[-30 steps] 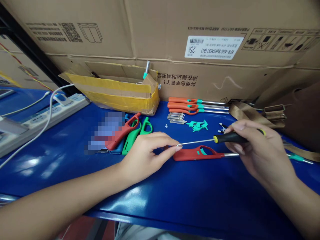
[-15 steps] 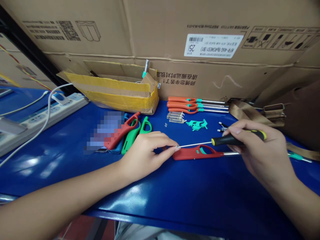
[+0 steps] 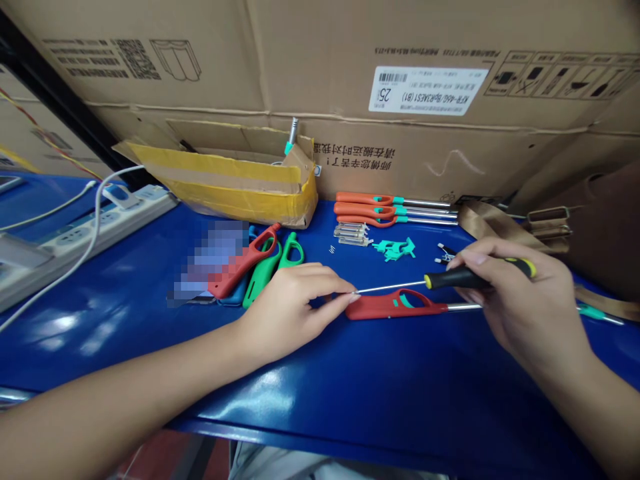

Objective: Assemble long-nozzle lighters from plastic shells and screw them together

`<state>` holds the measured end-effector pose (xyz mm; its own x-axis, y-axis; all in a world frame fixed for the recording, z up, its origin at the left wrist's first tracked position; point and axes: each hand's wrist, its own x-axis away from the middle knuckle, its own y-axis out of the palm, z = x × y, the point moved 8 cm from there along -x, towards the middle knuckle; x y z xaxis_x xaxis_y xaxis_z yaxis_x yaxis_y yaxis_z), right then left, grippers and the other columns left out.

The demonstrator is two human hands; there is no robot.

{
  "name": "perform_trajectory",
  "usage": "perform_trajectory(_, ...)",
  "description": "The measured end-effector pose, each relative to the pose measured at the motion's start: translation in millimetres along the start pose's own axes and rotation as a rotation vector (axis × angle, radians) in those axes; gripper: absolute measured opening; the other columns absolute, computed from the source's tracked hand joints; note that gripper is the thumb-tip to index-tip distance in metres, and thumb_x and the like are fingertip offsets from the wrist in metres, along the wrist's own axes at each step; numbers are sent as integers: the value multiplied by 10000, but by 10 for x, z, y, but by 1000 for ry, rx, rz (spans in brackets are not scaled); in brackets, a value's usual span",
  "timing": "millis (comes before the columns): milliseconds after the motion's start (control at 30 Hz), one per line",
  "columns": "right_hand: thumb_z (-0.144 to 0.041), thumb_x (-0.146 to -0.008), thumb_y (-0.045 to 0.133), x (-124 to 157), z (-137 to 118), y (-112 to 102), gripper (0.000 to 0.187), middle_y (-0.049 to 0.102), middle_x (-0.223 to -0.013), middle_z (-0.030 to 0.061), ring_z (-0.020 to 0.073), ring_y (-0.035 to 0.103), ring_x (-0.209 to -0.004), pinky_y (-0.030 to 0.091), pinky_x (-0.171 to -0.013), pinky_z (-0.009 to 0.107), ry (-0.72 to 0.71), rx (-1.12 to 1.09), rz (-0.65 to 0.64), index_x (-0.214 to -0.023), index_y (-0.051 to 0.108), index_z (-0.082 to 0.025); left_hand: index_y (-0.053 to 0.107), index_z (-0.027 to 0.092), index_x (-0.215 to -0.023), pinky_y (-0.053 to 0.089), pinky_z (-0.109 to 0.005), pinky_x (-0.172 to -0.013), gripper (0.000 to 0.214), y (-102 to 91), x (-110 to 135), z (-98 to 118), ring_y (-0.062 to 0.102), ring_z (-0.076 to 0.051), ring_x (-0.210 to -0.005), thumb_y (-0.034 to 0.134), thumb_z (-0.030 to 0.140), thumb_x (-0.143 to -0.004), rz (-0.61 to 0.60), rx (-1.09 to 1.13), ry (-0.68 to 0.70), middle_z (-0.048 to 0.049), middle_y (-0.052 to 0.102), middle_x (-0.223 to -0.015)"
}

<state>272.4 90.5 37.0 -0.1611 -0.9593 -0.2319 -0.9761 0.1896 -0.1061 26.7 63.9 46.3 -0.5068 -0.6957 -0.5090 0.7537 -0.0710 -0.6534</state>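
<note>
My right hand (image 3: 525, 300) grips the black and yellow handle of a screwdriver (image 3: 393, 287), its thin shaft pointing left. At the shaft's tip, the thumb and forefinger of my left hand (image 3: 295, 303) are pinched together; whatever tiny piece sits between them is too small to make out. Just below the shaft lies a red lighter (image 3: 383, 307) with a teal trigger. Its metal tube runs right and passes behind my right hand. Beside my left hand rest green handle shells (image 3: 263, 277) and a red handle shell (image 3: 240, 270).
Behind are orange lighters (image 3: 365, 212), clear fuel tanks (image 3: 351, 233), teal triggers (image 3: 395, 249), tiny springs (image 3: 332, 249) and black-and-white parts (image 3: 443, 255). A yellow-taped box (image 3: 230, 193) stands against large cardboard (image 3: 320, 67). A power strip (image 3: 85, 230) is at left, a strap (image 3: 500, 227) at right.
The screwdriver and my right hand have shifted very slightly to the right. My left hand keeps its pinch at the tip, and the lighter has not moved.
</note>
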Motion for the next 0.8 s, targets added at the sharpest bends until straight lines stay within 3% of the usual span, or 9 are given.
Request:
perform_trajectory(267,-411,-823,782,27,-5,-25,221,642,-709,-13,107,523,-572,398,-453,202,-30,136,-12,-721,728,-221,779,134,-937,548,-275,-734,105,21,7,-12,700,-161,-778,688,186,-944,-6,0,3,-46,780,-849)
perform_trajectory(800,-392,-846,764,51,-60,-15,207,635,-710,-15,112,519,-563,397,-456,214,-53,165,-18,-729,733,-225,771,148,-945,548,-280,-735,110,42,6,-21,700,-160,-785,668,183,-957,-33,-12,-2,-42,784,-866)
